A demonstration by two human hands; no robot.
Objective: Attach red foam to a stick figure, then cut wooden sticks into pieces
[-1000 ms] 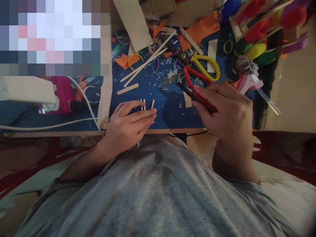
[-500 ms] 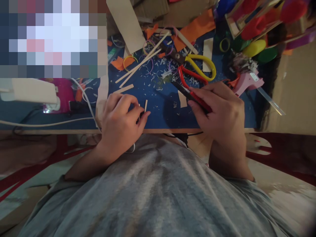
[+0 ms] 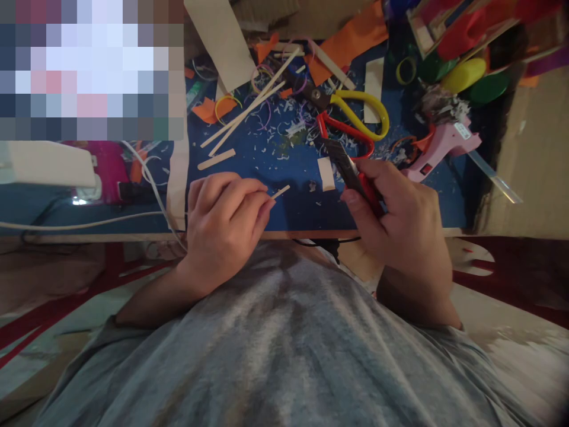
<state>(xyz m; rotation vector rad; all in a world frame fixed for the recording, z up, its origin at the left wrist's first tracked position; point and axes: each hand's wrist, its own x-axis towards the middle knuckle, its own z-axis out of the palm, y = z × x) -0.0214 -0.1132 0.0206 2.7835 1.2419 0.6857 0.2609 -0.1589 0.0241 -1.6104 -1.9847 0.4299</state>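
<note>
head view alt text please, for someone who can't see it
The left hand pinches a short wooden stick while the right hand grips a red-handled cutter, both over a blue mat littered with shavings. Yellow scissors and a pink glue gun lie behind.

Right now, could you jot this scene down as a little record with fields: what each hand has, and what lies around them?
left hand: pinches a short wooden stick at one end
right hand: grips a red-and-black cutter, tip pointing away from the person
surface: blue mat strewn with pale shavings
beyond the hands: yellow-handled scissors, red-handled tool partly under them, long sticks, orange paper scraps
right side: pink glue gun
left side: white cable, white box
</note>
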